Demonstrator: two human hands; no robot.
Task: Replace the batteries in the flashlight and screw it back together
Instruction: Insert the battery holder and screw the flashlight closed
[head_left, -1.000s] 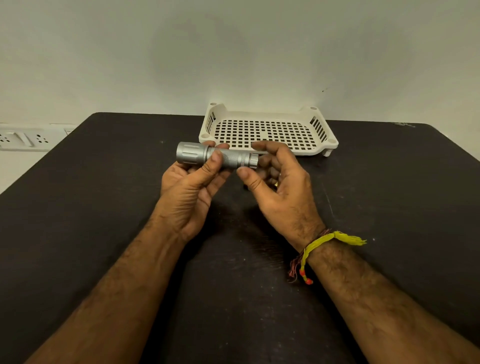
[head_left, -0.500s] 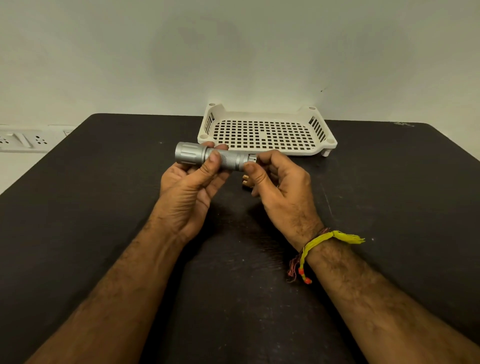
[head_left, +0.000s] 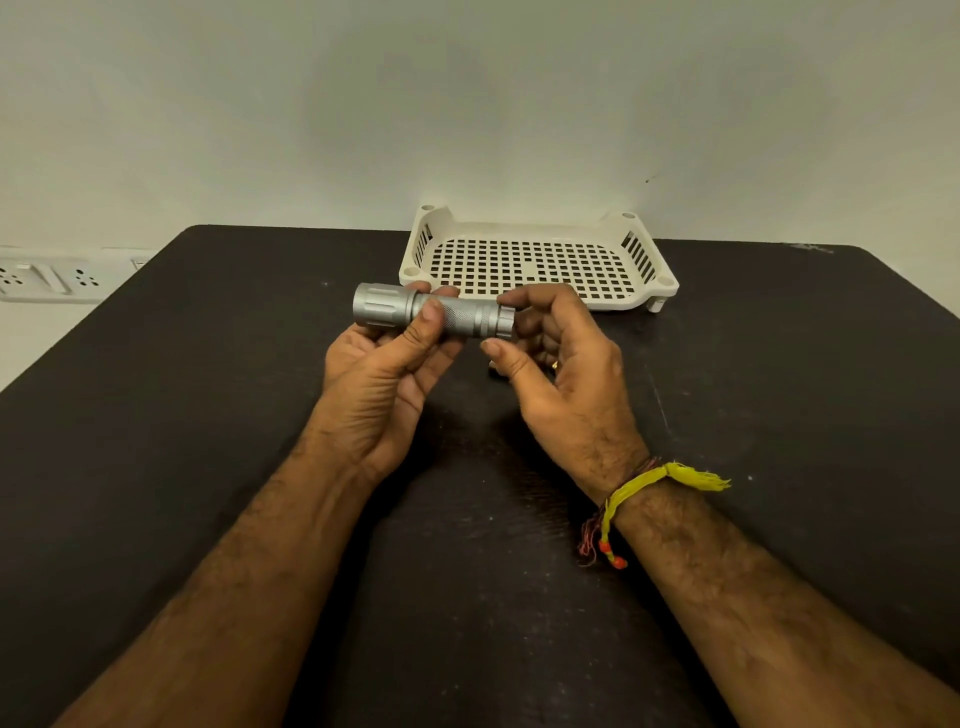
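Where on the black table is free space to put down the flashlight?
The table is bare left of the left hand, right of the right hand, and inside the white basket. The crowded part is under the flashlight and between both forearms.

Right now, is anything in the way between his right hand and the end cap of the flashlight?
Nothing visible is. The right hand already has its fingertips around the end cap of the flashlight, which the left hand holds level above the table.
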